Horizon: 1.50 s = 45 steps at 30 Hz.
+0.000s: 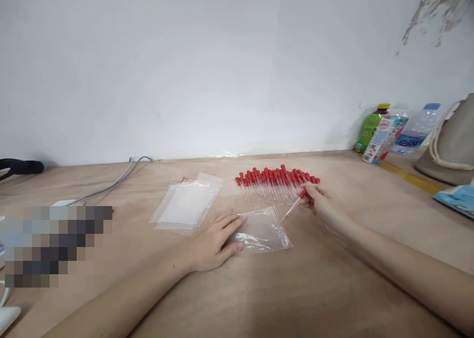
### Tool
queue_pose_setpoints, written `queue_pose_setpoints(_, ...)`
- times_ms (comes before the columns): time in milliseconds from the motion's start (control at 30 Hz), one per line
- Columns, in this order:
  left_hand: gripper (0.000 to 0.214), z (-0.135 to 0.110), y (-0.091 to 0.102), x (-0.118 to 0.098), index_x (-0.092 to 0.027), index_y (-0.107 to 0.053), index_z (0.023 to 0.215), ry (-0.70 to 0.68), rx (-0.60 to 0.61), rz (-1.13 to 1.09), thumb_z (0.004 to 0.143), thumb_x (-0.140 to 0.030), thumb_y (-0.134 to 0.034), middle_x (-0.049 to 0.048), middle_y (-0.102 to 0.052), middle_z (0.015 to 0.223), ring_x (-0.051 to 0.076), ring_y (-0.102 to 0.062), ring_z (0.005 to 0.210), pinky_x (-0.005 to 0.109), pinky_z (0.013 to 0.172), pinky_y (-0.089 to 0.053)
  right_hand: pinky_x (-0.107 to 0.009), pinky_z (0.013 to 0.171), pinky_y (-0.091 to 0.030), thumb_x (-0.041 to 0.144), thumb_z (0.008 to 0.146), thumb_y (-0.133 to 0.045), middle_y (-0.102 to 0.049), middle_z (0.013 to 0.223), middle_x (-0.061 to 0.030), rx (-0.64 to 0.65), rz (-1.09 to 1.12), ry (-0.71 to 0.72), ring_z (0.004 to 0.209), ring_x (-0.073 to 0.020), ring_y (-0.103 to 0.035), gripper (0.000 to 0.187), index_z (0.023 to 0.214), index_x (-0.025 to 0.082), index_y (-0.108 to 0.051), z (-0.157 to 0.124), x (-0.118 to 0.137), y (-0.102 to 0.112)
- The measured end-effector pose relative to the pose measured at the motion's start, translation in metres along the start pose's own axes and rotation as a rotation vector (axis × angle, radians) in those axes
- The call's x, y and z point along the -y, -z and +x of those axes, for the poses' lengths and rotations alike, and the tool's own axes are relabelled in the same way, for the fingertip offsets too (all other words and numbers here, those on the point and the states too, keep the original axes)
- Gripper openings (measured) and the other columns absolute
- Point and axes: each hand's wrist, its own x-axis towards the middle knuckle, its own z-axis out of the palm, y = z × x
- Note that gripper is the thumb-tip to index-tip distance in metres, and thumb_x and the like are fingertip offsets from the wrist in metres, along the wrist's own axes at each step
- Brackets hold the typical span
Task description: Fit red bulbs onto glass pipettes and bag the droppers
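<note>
My right hand (316,195) pinches a dropper (295,204) by its red rubber bulb. The thin clear tube slants down and left, its tip near the red-edged mouth of a clear zip bag (261,229). That bag lies flat on the table, and my left hand (218,241) rests over its left end with fingers stretched out and thumb apart. Just beyond the bag lies a row of several droppers (274,177), red bulbs facing the wall and clear tubes facing me. I cannot tell whether the held dropper's tip touches the bag.
A stack of clear zip bags (181,207) lies left of the bag. Grey cables (126,177) run across the table's left side, beside a blurred patch. At right stand a green bottle (371,129), a carton (383,139), a water bottle (414,133) and a beige object with a cord (452,140).
</note>
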Motion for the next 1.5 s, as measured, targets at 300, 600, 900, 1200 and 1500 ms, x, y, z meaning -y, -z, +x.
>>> queue_pose_setpoints(300, 0.054, 0.0, -0.003, 0.004, -0.021, -0.025, 0.135, -0.024, -0.066, -0.036, 0.087, -0.04, -0.04, 0.008, -0.036, 0.136, 0.023, -0.031, 0.125, 0.041, 0.103, -0.029, -0.02, 0.061, -0.044, 0.041, 0.068, -0.065, -0.061, 0.072, 0.0002, 0.377, 0.004, -0.185, 0.062, -0.0075, -0.054, 0.029, 0.083, 0.017, -0.061, -0.027, 0.001, 0.0)
queue_pose_setpoints(600, 0.054, 0.002, -0.003, 0.002, -0.021, -0.031, 0.133, -0.017, -0.051, -0.045, 0.085, -0.043, -0.042, 0.0087, -0.039, 0.134, 0.023, -0.031, 0.125, 0.042, 0.103, -0.028, -0.02, 0.046, -0.032, 0.038, 0.062, -0.069, -0.05, 0.053, 0.004, 0.663, -0.454, 0.038, 0.049, -0.0063, -0.041, 0.028, 0.076, 0.015, -0.063, -0.035, 0.006, -0.003)
queue_pose_setpoints(900, 0.046, 0.004, -0.002, 0.002, -0.026, -0.04, 0.129, -0.005, 0.003, -0.035, 0.086, -0.044, -0.04, 0.0067, -0.036, 0.136, 0.024, -0.028, 0.128, 0.044, 0.104, -0.027, -0.022, 0.057, -0.04, 0.044, 0.074, -0.056, -0.062, 0.074, -0.003, 0.815, -0.51, 0.198, 0.067, -0.0121, -0.054, 0.029, 0.074, 0.018, -0.069, -0.045, 0.009, -0.021)
queue_pose_setpoints(1200, 0.044, 0.004, 0.001, -0.002, -0.024, -0.035, 0.131, -0.003, 0.001, -0.1, 0.089, -0.039, -0.036, 0.0061, -0.033, 0.138, 0.023, -0.026, 0.128, 0.043, 0.105, -0.026, -0.023, 0.061, -0.042, 0.035, 0.073, -0.053, -0.065, 0.069, -0.002, 0.366, -0.868, 0.285, 0.065, -0.0137, -0.057, 0.022, 0.072, 0.017, -0.065, 0.013, 0.02, -0.004)
queue_pose_setpoints(1500, 0.035, 0.004, -0.002, 0.0, -0.019, -0.039, 0.116, -0.026, -0.088, -0.236, 0.085, -0.034, -0.045, 0.0102, -0.046, 0.125, 0.022, -0.044, 0.113, 0.039, 0.095, -0.038, -0.035, 0.079, -0.039, 0.041, 0.071, -0.052, -0.065, 0.093, -0.0098, -0.142, -1.097, 0.187, 0.092, -0.0247, -0.056, 0.033, 0.089, 0.018, -0.066, 0.094, 0.014, -0.039)
